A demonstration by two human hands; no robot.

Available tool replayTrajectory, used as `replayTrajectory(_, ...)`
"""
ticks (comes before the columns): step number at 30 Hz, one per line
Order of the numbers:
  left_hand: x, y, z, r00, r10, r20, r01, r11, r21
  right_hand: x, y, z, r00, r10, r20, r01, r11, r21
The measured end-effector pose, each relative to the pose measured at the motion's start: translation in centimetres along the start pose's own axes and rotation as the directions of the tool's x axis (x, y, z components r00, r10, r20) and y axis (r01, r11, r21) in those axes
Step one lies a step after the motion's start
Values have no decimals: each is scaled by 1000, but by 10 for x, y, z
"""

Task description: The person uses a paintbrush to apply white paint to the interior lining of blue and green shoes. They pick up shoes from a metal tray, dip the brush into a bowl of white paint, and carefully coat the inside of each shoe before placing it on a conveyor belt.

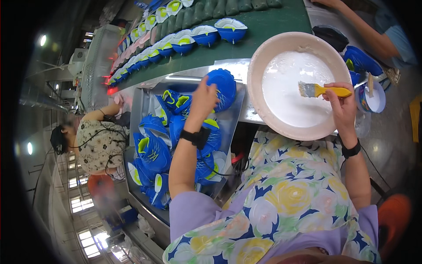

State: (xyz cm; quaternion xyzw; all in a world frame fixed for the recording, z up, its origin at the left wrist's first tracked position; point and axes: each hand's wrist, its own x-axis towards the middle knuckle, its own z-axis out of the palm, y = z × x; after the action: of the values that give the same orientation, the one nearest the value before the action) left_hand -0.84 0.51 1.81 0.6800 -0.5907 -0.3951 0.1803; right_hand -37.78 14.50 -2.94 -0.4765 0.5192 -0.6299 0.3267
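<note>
My left hand (pixel 202 97) grips a blue shoe sole (pixel 223 87), lifted over a metal tray (pixel 137 110) piled with several blue and yellow-green shoe parts (pixel 151 152). My right hand (pixel 342 105) holds a yellow-handled brush (pixel 321 90), its bristles resting in white glue inside a wide pale basin (pixel 259 66) in front of me. Both wrists wear black bands.
A green conveyor belt (pixel 268 22) runs across the top, carrying a row of blue soles (pixel 206 34). A small cup of glue (pixel 371 97) with a stick sits right of the basin. Another person (pixel 99 143) works at left; a co-worker's arm (pixel 365 26) reaches in at top right.
</note>
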Motion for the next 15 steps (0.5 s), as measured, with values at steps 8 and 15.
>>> replayTrajectory(8,-17,-47,-30,533,721,443,-796,249,552,-9,-17,0,991,129,44,-129,992,-13)
replayTrajectory(15,-4,-48,-20,574,698,428,-771,284,571,14,-62,33,957,106,269,-66,986,-152)
